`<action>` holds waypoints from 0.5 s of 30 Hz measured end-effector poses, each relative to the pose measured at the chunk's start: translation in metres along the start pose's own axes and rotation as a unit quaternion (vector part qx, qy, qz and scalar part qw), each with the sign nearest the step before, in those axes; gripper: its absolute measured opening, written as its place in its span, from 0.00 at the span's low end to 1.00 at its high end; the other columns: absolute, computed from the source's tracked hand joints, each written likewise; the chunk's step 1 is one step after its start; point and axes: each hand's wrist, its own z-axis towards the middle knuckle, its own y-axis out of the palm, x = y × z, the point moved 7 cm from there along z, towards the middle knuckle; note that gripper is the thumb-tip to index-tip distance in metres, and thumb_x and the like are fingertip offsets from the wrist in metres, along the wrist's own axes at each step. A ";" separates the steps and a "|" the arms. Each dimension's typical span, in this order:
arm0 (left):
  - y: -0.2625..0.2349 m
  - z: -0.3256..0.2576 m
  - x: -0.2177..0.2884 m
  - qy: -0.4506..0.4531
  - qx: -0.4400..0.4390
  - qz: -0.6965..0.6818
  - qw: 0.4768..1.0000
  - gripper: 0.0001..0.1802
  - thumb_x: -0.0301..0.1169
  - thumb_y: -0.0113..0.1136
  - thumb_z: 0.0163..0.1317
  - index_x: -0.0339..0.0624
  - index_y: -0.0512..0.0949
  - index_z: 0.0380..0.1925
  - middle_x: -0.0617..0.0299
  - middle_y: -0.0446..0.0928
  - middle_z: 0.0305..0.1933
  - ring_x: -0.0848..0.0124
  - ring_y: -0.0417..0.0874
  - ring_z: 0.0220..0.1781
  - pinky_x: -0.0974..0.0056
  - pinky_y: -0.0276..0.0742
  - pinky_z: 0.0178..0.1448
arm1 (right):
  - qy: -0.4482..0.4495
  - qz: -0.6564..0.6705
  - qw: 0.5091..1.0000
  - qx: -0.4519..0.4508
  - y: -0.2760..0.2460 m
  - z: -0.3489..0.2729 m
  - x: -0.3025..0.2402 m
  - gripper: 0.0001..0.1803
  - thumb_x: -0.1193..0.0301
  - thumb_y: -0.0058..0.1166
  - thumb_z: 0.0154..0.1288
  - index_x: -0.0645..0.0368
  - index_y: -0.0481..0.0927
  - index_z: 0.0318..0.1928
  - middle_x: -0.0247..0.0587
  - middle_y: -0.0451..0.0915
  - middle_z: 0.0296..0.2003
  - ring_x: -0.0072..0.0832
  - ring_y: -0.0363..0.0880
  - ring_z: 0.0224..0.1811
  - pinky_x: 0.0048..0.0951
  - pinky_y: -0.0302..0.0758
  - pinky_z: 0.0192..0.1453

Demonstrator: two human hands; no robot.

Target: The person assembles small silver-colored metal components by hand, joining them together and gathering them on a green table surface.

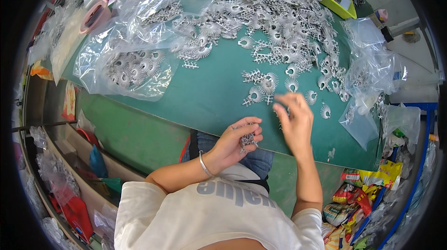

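Observation:
My left hand (228,145), a bracelet at its wrist, is closed around a small bunch of grey metal-looking pieces (248,142) near the table's front edge. My right hand (298,120) is over the table to its right, thumb and fingertips apart and somewhat blurred. Part of a grey piece shows beside its thumb; whether it touches the hand I cannot tell. Just beyond the fingers lie fan-shaped grey pieces (291,84) with a hole and radiating spokes. Among them are thin branched grey pieces (253,76).
A large heap of grey pieces (279,22) covers the far part of the green table (209,92). Clear plastic bags (163,82) holding pieces lie left, with more bags (368,59) at right. A yellow-green basket (342,8) stands far right. Colourful packets (358,194) fill a shelf below right.

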 end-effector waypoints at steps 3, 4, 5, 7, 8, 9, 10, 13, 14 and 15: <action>0.008 -0.003 0.000 -0.035 -0.013 0.007 0.999 0.11 0.27 0.51 0.62 0.41 0.70 0.44 0.65 0.66 0.30 0.79 0.66 0.27 0.78 0.58 0.18 | -0.031 -0.088 0.996 -0.001 0.015 0.036 0.002 0.14 0.72 0.61 0.50 0.57 0.79 0.40 0.39 0.76 0.38 0.35 0.76 0.24 0.32 0.71 0.26; 0.008 -0.002 0.000 -0.032 -0.013 0.002 0.999 0.11 0.27 0.51 0.62 0.41 0.70 0.44 0.64 0.66 0.30 0.79 0.66 0.27 0.78 0.57 0.18 | -0.054 -0.116 0.992 -0.016 0.024 0.044 -0.001 0.14 0.72 0.61 0.50 0.57 0.78 0.40 0.39 0.76 0.39 0.36 0.76 0.24 0.33 0.71 0.26; 0.007 -0.001 0.000 -0.028 -0.013 -0.001 1.000 0.11 0.27 0.52 0.61 0.40 0.70 0.44 0.64 0.66 0.31 0.79 0.66 0.27 0.79 0.56 0.18 | -0.076 -0.145 0.986 -0.030 0.031 0.049 -0.003 0.15 0.71 0.61 0.50 0.57 0.78 0.40 0.38 0.75 0.39 0.37 0.76 0.24 0.34 0.70 0.25; 0.004 -0.001 0.003 -0.014 -0.010 0.001 1.000 0.13 0.27 0.52 0.61 0.40 0.69 0.46 0.64 0.67 0.32 0.79 0.65 0.27 0.79 0.56 0.18 | -0.103 -0.134 0.985 -0.040 0.041 0.054 0.006 0.13 0.70 0.62 0.49 0.58 0.77 0.37 0.38 0.76 0.38 0.38 0.76 0.24 0.34 0.70 0.25; 0.002 -0.002 0.005 -0.007 -0.007 0.010 1.000 0.14 0.27 0.52 0.61 0.40 0.69 0.48 0.64 0.67 0.32 0.79 0.65 0.28 0.79 0.56 0.18 | -0.115 -0.129 0.984 -0.043 0.043 0.056 0.008 0.13 0.69 0.62 0.49 0.59 0.76 0.35 0.38 0.76 0.37 0.39 0.76 0.24 0.34 0.70 0.25; 0.000 -0.003 0.008 0.002 -0.003 0.016 1.000 0.16 0.27 0.52 0.61 0.39 0.68 0.49 0.64 0.67 0.33 0.79 0.65 0.28 0.80 0.56 0.18 | -0.107 -0.124 0.986 -0.022 0.038 0.054 0.006 0.11 0.71 0.62 0.48 0.59 0.73 0.30 0.37 0.77 0.33 0.39 0.76 0.25 0.34 0.70 0.25; 0.000 -0.005 0.012 0.008 -0.014 0.017 1.000 0.16 0.27 0.52 0.61 0.39 0.68 0.50 0.64 0.67 0.34 0.79 0.66 0.28 0.80 0.57 0.19 | -0.084 -0.115 0.990 -0.011 0.032 0.052 0.007 0.11 0.72 0.62 0.48 0.59 0.73 0.30 0.37 0.77 0.32 0.39 0.76 0.25 0.34 0.70 0.25; -0.001 -0.005 0.022 0.047 -0.011 0.023 0.999 0.18 0.28 0.53 0.62 0.39 0.67 0.52 0.64 0.69 0.37 0.79 0.68 0.29 0.79 0.60 0.21 | -0.085 -0.064 0.994 0.037 0.015 0.035 0.003 0.10 0.77 0.62 0.47 0.59 0.73 0.29 0.37 0.77 0.29 0.36 0.76 0.22 0.31 0.71 0.24; 0.001 -0.003 0.026 0.075 0.014 0.029 0.997 0.18 0.28 0.53 0.62 0.38 0.67 0.52 0.63 0.70 0.39 0.79 0.69 0.31 0.79 0.62 0.22 | -0.126 -0.068 0.989 0.040 0.015 0.028 -0.006 0.09 0.76 0.62 0.47 0.58 0.74 0.29 0.36 0.77 0.29 0.34 0.76 0.22 0.30 0.71 0.23; 0.002 -0.002 0.029 0.100 0.041 0.036 0.994 0.18 0.28 0.52 0.62 0.38 0.67 0.52 0.63 0.71 0.40 0.78 0.71 0.32 0.79 0.63 0.23 | -0.164 -0.072 0.983 0.045 0.015 0.017 -0.017 0.09 0.76 0.62 0.47 0.58 0.75 0.28 0.35 0.77 0.29 0.32 0.76 0.21 0.29 0.71 0.22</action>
